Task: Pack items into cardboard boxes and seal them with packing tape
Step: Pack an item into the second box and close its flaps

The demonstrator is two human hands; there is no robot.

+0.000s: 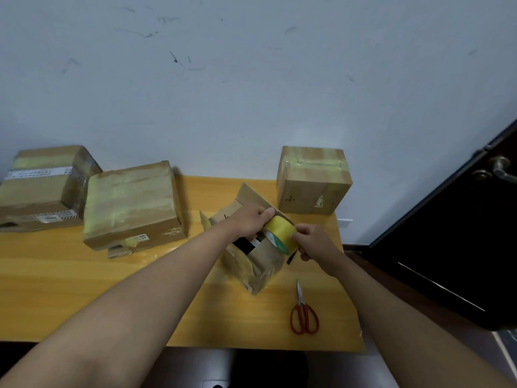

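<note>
A small open cardboard box (260,268) stands on the wooden table (84,289), its flaps up and something dark showing inside. Over its opening I hold a yellow roll of packing tape (281,233). My left hand (250,221) grips the roll from the left, thumb on its top edge. My right hand (312,242) pinches the roll's right side with curled fingers. Whether any tape end is lifted off the roll is too small to tell.
Red-handled scissors (303,313) lie near the table's right front. A taped box (313,180) stands at the back right by the wall. Two larger taped boxes (131,205) (42,186) sit at the left. A dark door (461,233) is to the right.
</note>
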